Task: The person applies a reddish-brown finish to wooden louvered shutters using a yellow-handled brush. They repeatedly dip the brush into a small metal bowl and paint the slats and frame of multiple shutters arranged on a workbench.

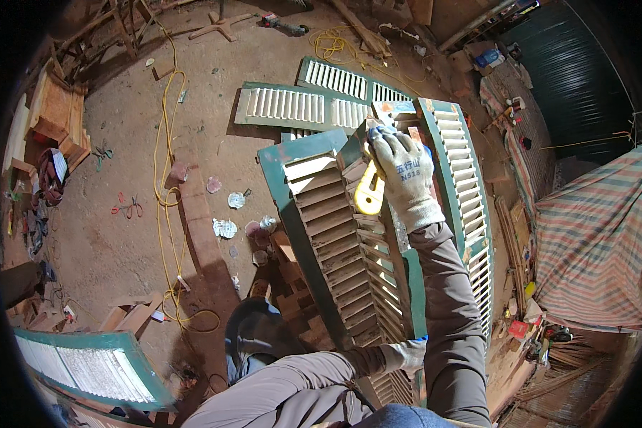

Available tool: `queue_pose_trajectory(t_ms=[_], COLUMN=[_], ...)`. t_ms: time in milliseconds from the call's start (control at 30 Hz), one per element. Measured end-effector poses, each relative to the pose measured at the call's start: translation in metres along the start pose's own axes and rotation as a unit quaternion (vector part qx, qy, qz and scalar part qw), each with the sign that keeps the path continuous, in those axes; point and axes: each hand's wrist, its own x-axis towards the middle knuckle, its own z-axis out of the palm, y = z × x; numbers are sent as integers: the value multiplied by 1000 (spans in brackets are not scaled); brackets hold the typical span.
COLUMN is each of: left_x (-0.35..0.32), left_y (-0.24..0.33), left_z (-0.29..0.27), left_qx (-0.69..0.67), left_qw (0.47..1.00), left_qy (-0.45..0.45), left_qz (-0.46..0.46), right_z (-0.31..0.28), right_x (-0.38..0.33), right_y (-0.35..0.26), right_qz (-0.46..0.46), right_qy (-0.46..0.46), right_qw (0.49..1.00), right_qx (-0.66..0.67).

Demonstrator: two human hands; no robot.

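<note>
My right hand point(405, 167), in a white work glove, is closed round a yellow-handled hand tool point(369, 189) with a hole in its handle. The tool's working end is hidden under my fingers. It is at the upper end of a green-framed louvered shutter point(279, 171) with bare wooden slats, which stands tilted in front of me. Lower down, my left hand point(406, 354), also gloved, is at the shutter's near edge with its fingers curled and partly hidden. A second shutter with pale slats point(455, 153) lies to the right, beneath my right arm.
More green louvered shutters point(285, 105) lie on the ground ahead, and another point(85, 364) is at lower left. A yellow cord point(165, 135) snakes along the floor past red-handled pliers point(127, 207). Wooden boxes point(53, 114) stand at left; a striped tarp point(592, 242) hangs at right.
</note>
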Motion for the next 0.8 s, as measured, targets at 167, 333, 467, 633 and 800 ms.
queue_pose_trajectory(t_ms=[167,333,467,633,800], left_x=[2,-5,9,-3,4], left_y=[-8,-13,-13,-12,-8], left_z=[-2,-13,-1,-12,-4], left_qx=[29,53,20,39,-2], left_qw=[1000,996,1000,997,999], left_qy=[-8,67,-4,68,51], left_qz=[-8,-18,4,-24,-8], right_z=[-17,-43,-36,-8,-18], right_x=[-13,-6,8,-4,-43], right_y=[3,27,34,53,43], right_qz=[-43,45,19,-34,-55], right_qy=[-14,19,28,-15,-27], right_qw=[995,971,978,985,993], right_qx=[84,233,207,171,103])
